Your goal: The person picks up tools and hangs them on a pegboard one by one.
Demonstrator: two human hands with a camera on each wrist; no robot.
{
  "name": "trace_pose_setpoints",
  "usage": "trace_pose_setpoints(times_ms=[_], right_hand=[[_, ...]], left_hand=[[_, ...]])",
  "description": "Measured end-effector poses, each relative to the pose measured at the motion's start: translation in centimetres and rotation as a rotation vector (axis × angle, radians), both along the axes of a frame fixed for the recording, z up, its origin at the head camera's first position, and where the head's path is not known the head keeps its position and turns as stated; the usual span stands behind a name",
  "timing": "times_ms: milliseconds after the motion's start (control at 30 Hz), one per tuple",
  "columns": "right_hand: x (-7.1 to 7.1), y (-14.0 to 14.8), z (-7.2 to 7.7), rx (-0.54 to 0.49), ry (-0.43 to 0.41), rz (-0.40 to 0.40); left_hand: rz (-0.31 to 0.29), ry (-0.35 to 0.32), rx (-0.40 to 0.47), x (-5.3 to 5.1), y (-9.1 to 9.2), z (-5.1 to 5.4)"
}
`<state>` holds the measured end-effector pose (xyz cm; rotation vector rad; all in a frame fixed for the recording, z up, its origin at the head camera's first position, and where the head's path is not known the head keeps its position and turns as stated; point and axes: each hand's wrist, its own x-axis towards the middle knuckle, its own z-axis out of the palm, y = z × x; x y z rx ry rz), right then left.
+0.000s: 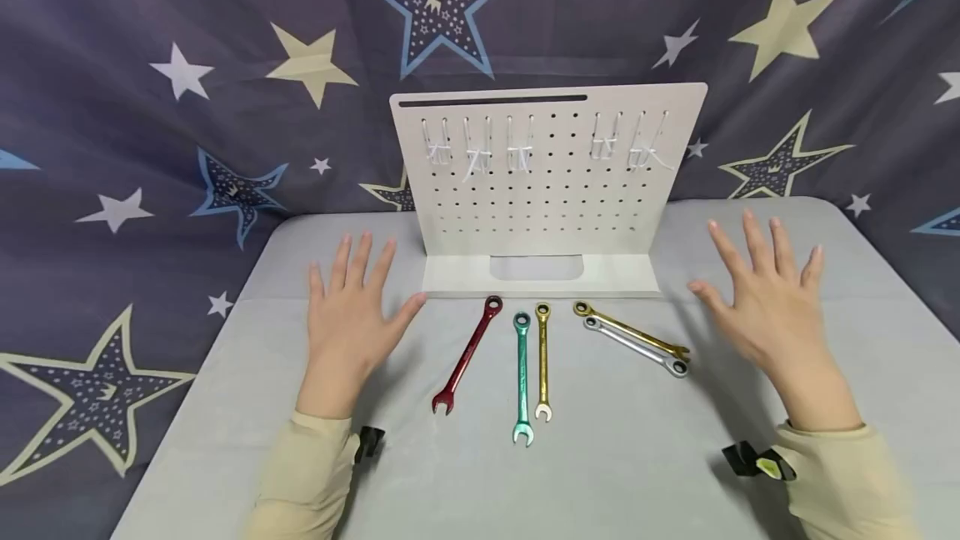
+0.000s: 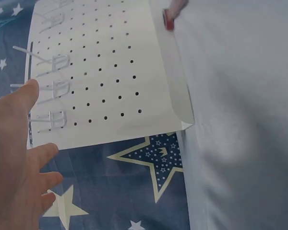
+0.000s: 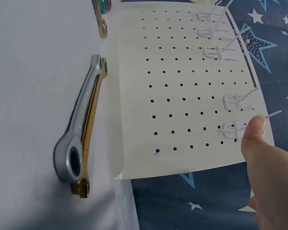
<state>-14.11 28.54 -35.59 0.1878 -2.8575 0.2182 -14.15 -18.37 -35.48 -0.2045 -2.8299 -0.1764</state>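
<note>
My left hand [image 1: 348, 319] is held with fingers spread at the left of the pegboard, holding nothing. On the other side my right hand [image 1: 772, 307] is spread the same way, also holding nothing. Between them lie several combination wrenches: a red wrench [image 1: 468, 355] slanting nearest the left hand, a green wrench [image 1: 522, 377], and a gold wrench [image 1: 543, 361] beside it. Closer to the right hand, a second gold wrench [image 1: 633, 330] and a silver wrench [image 1: 633, 346] lie side by side, seemingly touching.
A white pegboard [image 1: 540, 198] stands upright at the back of the grey-covered table [image 1: 600, 473]. Several white wire hooks [image 1: 477, 158] hang along its upper part. Behind it is a dark star-print cloth [image 1: 600, 23].
</note>
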Motion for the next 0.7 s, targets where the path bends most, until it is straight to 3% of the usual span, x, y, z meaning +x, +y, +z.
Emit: trace_pose_setpoints(times_ms=[200,367,700], right_hand=[[0.3,-0.1,0.8,0.001,-0.004,0.008],[0.7,0.1,0.8,-0.006,0.003,0.013],[0.8,0.0,0.8,-0.028,-0.008,0.015]], left_hand=[[-0.016,0.004,0.057,-1.4,0.7,0.4],[-0.047,-0.007,0.149,-2.6,1.0,0.2],[-0.064,0.079,0.369,-6.5,1.2,-0.4]])
